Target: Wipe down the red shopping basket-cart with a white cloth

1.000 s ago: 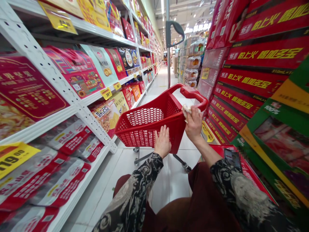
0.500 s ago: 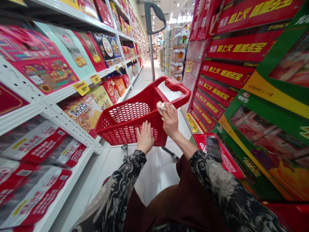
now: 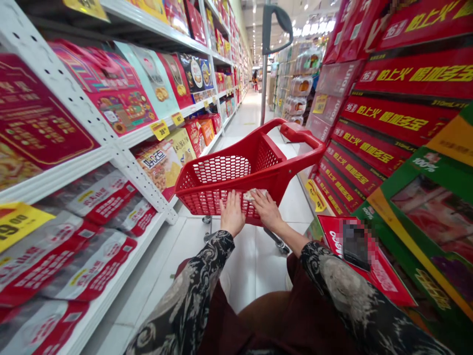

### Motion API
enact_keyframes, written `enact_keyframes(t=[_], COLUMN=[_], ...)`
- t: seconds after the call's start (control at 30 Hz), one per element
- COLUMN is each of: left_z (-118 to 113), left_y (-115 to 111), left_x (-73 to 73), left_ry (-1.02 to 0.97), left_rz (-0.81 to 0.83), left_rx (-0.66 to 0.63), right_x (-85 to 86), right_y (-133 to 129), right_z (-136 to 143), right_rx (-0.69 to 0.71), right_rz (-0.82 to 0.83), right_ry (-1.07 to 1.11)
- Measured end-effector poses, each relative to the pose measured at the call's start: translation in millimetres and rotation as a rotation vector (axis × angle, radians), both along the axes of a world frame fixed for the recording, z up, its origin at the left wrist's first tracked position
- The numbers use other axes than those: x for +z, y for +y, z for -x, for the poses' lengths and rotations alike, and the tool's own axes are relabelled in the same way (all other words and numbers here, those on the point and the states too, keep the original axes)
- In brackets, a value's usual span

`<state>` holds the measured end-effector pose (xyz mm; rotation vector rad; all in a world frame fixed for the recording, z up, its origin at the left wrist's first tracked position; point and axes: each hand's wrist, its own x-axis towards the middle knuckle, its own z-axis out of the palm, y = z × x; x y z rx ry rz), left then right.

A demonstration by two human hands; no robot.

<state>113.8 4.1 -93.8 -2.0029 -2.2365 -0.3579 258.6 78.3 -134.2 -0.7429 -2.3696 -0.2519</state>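
Observation:
A red plastic shopping cart [image 3: 284, 172] with a perforated basket stands right in front of me on small wheels. My left hand [image 3: 232, 213] lies with fingers stretched out against the near side of the basket. Close beside it, my right hand [image 3: 266, 211] presses a crumpled whitish cloth [image 3: 254, 194] to the same side wall, toward the handle end. The cloth shows above and left of the right fingers; the rest is under the hand.
Shelves [image 3: 140, 138] of boxed and bagged goods line the left. Stacked red drink cartons [image 3: 391, 116] and green boxes [image 3: 417, 197] rise on the right. A dark phone-like object [image 3: 355, 246] lies on a red box. A grey pole with a looped handle [image 3: 265, 34] stands behind the cart.
My right hand and the cloth have moved from the cart's upper rim near the handle down onto the side wall, nearer my left hand. The view has swung slightly left.

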Motion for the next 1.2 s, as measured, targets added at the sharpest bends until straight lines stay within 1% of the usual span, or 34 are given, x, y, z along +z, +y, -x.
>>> enact_keyframes(t=[0.07,0.17,0.23,0.3,0.37,0.47,0.53,0.57,0.63,0.7,0.83,0.9,0.93,1.0,1.13,1.2], left_z=[5,9,11,13,17,26,33,36,42,47,55,59,61,64,69,72], left_y=[0,0,-1,-2,-5,-11,-14,-15,-17,-18,-18,-17,-17,-18,-23,-26], left_x=[-1.6,-3.5,-4.4,-5.2,-6.0,-8.8,-12.2,-14.0,-16.9,-17.2,-10.5,-7.2,-6.3,-6.4,-10.6,-12.7], left_ry=[-0.016,-0.029,-0.039,-0.042,-0.035,-0.017,-0.007,-0.005,-0.010,-0.016,-0.012,0.002,0.010,0.023,0.028,0.022], left_rz=[0.010,0.016,0.015,0.011,0.013,0.023,0.017,0.010,0.002,0.003,0.009,0.009,0.010,0.013,0.031,0.046], left_rx=[0.036,0.050,0.050,0.056,0.059,0.069,0.074,0.077,0.088,0.110,0.179,0.201,0.207,0.207,0.177,0.169], right_x=[17.2,45.6,53.1,47.5,31.8,3.4,-9.3,-12.2,-9.7,2.4,32.6,37.6,36.2,26.8,-2.8,-14.7], right_y=[4,12,15,15,12,5,2,0,-2,-3,-1,2,3,4,-1,-5], right_z=[8,27,39,47,51,53,54,56,60,66,84,92,95,99,98,96], right_rx=[0.006,-0.008,0.000,0.032,0.075,0.116,0.127,0.136,0.158,0.152,0.067,0.065,0.076,0.108,0.171,0.204], right_rz=[-0.042,-0.088,-0.095,-0.092,-0.088,-0.089,-0.096,-0.099,-0.101,-0.097,-0.091,-0.083,-0.082,-0.091,-0.118,-0.117], right_ry=[0.084,0.183,0.185,0.137,0.065,-0.029,-0.067,-0.078,-0.077,-0.035,0.088,0.101,0.093,0.064,-0.023,-0.072])
